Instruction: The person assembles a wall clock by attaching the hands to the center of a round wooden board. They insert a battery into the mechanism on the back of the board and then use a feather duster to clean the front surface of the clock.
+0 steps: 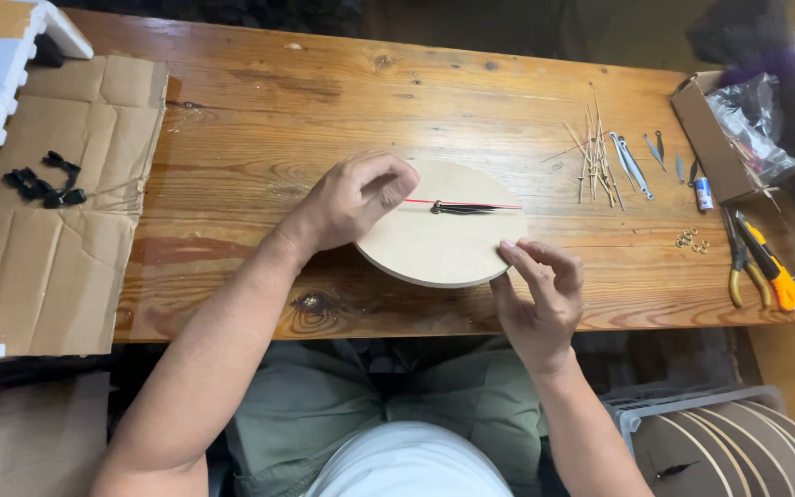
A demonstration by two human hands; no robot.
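Left hand (353, 201) hides the disc's (443, 244) edge (left side).

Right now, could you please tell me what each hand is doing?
Left hand: curled closed, resting on the round pale wooden disc.
Right hand: pinching the disc's edge.

— Pale matt wooden disc (439, 244), smooth face, on a glossy, knotty plank table (259, 120).
— Yes, and a thin red needle hand (462, 203) across it. Dull creased cardboard (57, 230) lies alongside; shiny metal pliers (740, 262) opposite.
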